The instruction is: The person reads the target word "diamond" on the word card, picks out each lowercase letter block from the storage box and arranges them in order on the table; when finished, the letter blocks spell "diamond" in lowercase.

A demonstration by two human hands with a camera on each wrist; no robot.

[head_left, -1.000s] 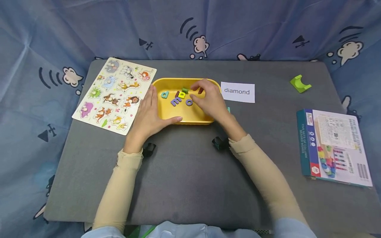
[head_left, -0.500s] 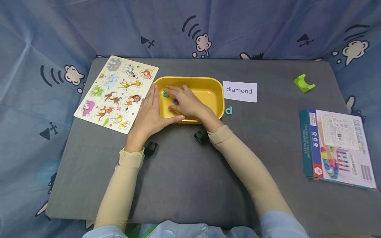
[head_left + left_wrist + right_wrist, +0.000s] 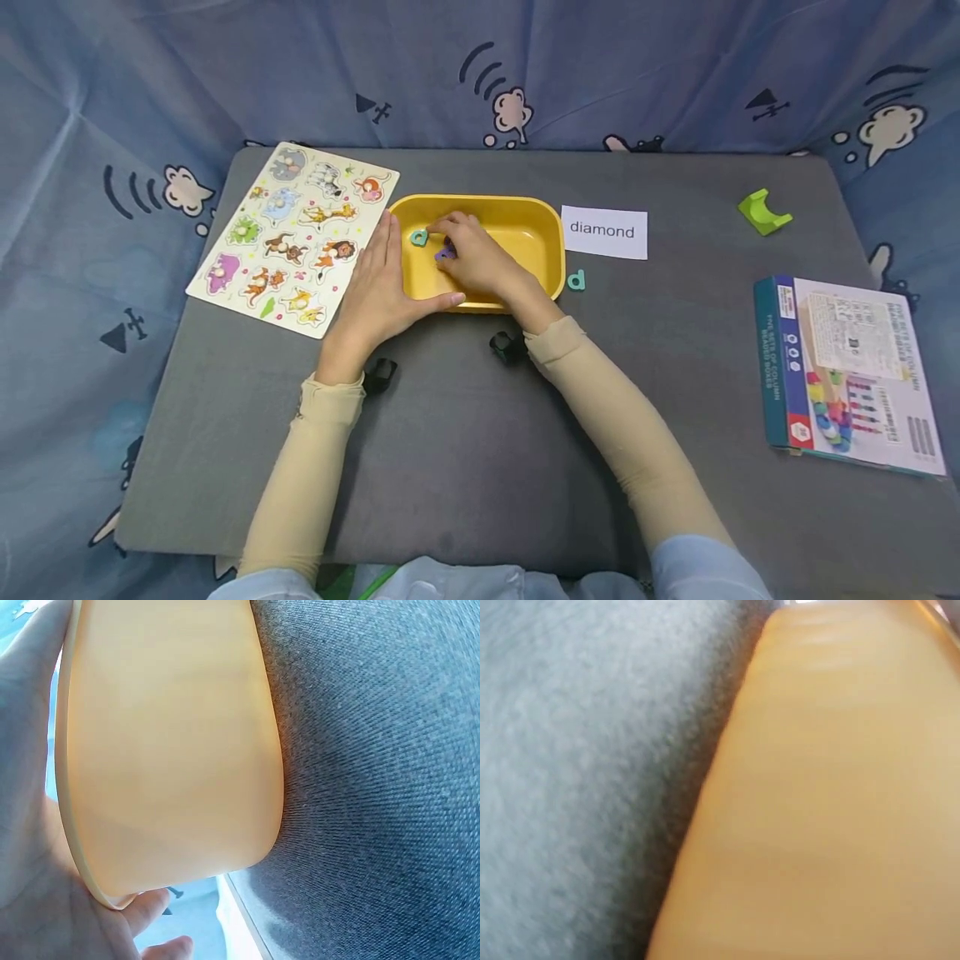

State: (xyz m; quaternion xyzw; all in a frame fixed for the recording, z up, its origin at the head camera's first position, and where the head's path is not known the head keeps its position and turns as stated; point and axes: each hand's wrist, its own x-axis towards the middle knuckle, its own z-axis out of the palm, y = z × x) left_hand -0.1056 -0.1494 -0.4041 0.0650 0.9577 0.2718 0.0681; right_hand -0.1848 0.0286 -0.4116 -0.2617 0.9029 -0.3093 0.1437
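A yellow tray (image 3: 517, 218) stands on the grey table. My left hand (image 3: 375, 287) lies along its left end, fingers extended and thumb over the front rim. In the left wrist view this hand (image 3: 37, 825) borders the tray's wall (image 3: 172, 750). Inside the tray, my right hand (image 3: 480, 260) bends its fingers down over a purple letter (image 3: 445, 252); I cannot tell whether they pinch it. A teal letter (image 3: 418, 238) lies just left of the fingertips. The other letters are hidden under the hand. The right wrist view has only the tray's blurred wall (image 3: 817, 787) and tabletop.
Right of the tray are a white card (image 3: 604, 232) reading "diamond" and a teal letter d (image 3: 576, 281). An animal puzzle board (image 3: 300, 200) lies at left. Farther right are a green curved block (image 3: 764, 212) and a boxed toy set (image 3: 862, 375).
My right hand has moved left across the tray to the letters, and its fingers have drawn closer together. The teal d outside the tray has come into full view. The left hand stays at the tray.
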